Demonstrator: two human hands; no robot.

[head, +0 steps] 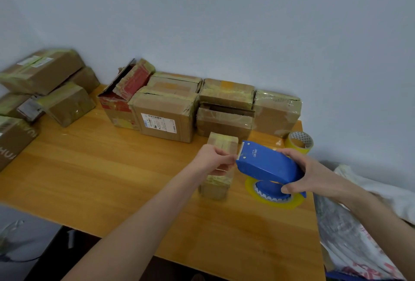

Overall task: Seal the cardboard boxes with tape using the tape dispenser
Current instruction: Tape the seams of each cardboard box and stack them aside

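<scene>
**Two hands ready the tape over a small box**

Two hands meet just above the small box [222, 144], which stands near the right end of the wooden table [112, 168]. The right hand [302, 174] is wrapped around the blue tape dispenser [267, 163], tilting it so the toothed edge faces the box and the yellow tape roll [252, 189] hangs underneath. The left hand [212, 159] has its thumb and fingers pinched together at that edge, seemingly on the loose tape end [235, 157]. The tape itself is too clear to make out. Holding the dispenser this close would let a short pull lay the strip straight onto the box.

Other boxes [224, 98] sit packed against the wall, probably to leave working room in front, and a spare roll [299, 143] waits at the table's far right corner.

White lettering on the dispenser seems to read "deli". One box carries a shipping label [160, 123] with barcodes, its print too small to read.
</scene>
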